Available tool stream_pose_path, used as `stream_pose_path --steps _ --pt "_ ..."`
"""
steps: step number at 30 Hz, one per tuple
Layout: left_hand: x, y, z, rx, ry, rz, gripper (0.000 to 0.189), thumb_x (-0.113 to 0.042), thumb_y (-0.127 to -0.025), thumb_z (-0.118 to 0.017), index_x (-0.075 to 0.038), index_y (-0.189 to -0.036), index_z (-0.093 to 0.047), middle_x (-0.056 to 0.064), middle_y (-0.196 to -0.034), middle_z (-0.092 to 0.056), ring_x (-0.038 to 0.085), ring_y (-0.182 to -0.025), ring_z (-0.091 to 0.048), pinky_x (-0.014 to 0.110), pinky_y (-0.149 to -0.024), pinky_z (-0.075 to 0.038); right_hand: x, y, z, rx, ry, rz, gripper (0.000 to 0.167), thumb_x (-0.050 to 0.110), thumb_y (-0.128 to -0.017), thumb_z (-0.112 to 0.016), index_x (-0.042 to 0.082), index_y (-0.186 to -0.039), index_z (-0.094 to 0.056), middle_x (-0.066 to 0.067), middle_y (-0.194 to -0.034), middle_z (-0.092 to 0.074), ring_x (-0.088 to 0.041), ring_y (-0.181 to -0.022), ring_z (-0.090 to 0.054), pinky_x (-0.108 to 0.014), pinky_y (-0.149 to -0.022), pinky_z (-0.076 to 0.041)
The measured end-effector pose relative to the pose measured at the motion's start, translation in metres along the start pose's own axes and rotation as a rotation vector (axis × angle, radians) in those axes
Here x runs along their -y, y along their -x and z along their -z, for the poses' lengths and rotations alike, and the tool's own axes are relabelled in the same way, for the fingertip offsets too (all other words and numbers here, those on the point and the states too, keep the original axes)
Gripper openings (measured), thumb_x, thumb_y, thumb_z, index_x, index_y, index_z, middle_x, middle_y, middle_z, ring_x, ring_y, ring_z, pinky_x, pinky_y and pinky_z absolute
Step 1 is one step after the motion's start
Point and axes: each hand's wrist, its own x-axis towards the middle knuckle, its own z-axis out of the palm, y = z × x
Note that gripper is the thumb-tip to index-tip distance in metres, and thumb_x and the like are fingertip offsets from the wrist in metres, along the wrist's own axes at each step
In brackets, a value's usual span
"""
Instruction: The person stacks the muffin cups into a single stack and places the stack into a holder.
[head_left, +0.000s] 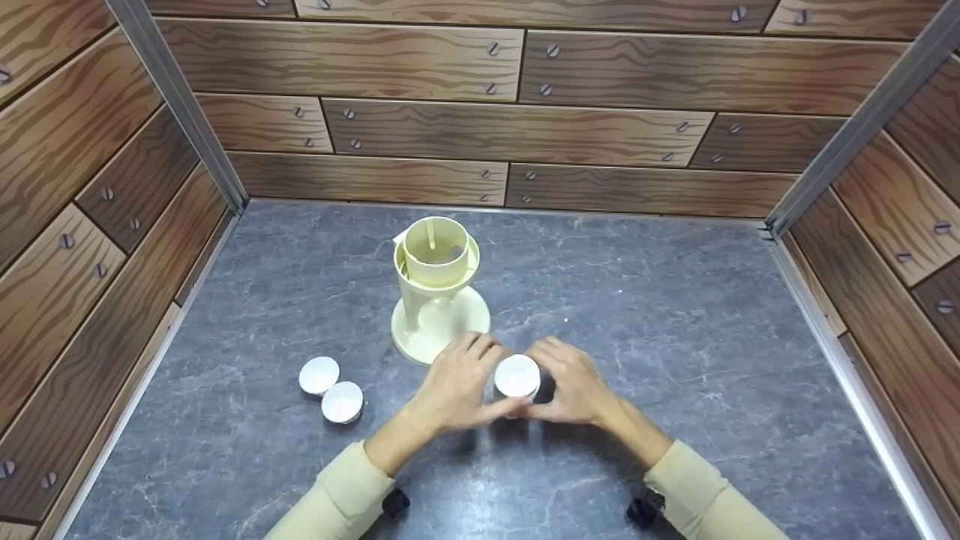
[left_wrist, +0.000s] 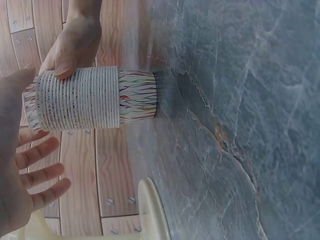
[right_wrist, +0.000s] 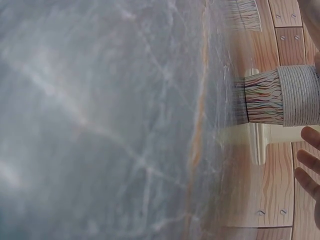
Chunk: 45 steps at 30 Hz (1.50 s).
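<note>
A tall stack of nested paper cups [head_left: 517, 377] stands upright on the table between my hands. White rims crowd its upper part in the left wrist view, above a lower cup wall [left_wrist: 138, 95] with coloured wavy lines. My left hand [head_left: 461, 386] is at the stack's left side, its straight fingers [left_wrist: 42, 152] spread and apart from the cups. On the other side is my right hand [head_left: 574, 382], with its thumb [left_wrist: 64, 67] against the rims. In the right wrist view its fingers [right_wrist: 307, 160] are spread beside the stack.
Behind the hands stands a pale yellow plastic stand [head_left: 442, 319] with a round base and an open-topped cylinder [head_left: 436, 247]. Two single white cups, a farther cup [head_left: 319, 375] and a nearer cup [head_left: 343, 403], sit at the left. Wood-patterned walls [head_left: 420, 131] enclose the marbled table [head_left: 675, 322].
</note>
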Motion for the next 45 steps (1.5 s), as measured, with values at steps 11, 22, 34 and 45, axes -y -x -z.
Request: stream_pose_path --steps 11,22,34,45 --pt "0.0012 0.0021 -0.0025 -0.018 0.0 -0.014 0.06 -0.069 -0.089 -0.069 -0.017 -0.12 -0.069 -0.001 -0.111 -0.067 0.018 -0.107 -0.063 0.033 -0.092 -0.056 0.0001 0.0003 0.0002 0.008 -0.012 -0.006 0.071 0.079 -0.08 -0.072 0.014 -0.109 -0.071 0.001 -0.1 -0.074 -0.017 -0.093 -0.067 -0.034 -0.081 -0.059" --pt "0.0017 0.0045 -0.0032 0.013 0.014 0.006 0.06 -0.07 -0.088 -0.069 -0.018 -0.12 -0.07 -0.002 -0.112 -0.068 0.017 -0.105 -0.063 0.032 -0.089 -0.056 -0.0001 0.0012 -0.0007 0.007 -0.039 -0.018 0.063 0.071 -0.077 -0.08 0.016 -0.108 -0.072 0.003 -0.098 -0.074 -0.015 -0.092 -0.066 -0.033 -0.081 -0.058" --pt "0.0025 0.0058 -0.0049 -0.008 0.008 0.0 0.057 -0.067 -0.091 -0.068 -0.018 -0.12 -0.071 -0.001 -0.113 -0.068 0.018 -0.107 -0.064 0.033 -0.09 -0.057 0.0002 0.0008 -0.0006 0.011 -0.029 -0.019 0.065 0.073 -0.079 -0.078 0.016 -0.108 -0.071 0.003 -0.098 -0.074 -0.014 -0.091 -0.066 -0.032 -0.081 -0.058" --pt "0.0024 0.0052 -0.0061 -0.013 -0.009 -0.005 0.059 -0.067 -0.089 -0.069 -0.016 -0.12 -0.071 -0.001 -0.111 -0.069 0.018 -0.106 -0.063 0.032 -0.091 -0.057 0.0002 0.0005 -0.0007 0.007 -0.028 -0.011 0.065 0.073 -0.079 -0.078 0.015 -0.108 -0.071 0.003 -0.098 -0.074 -0.014 -0.092 -0.066 -0.031 -0.08 -0.058"
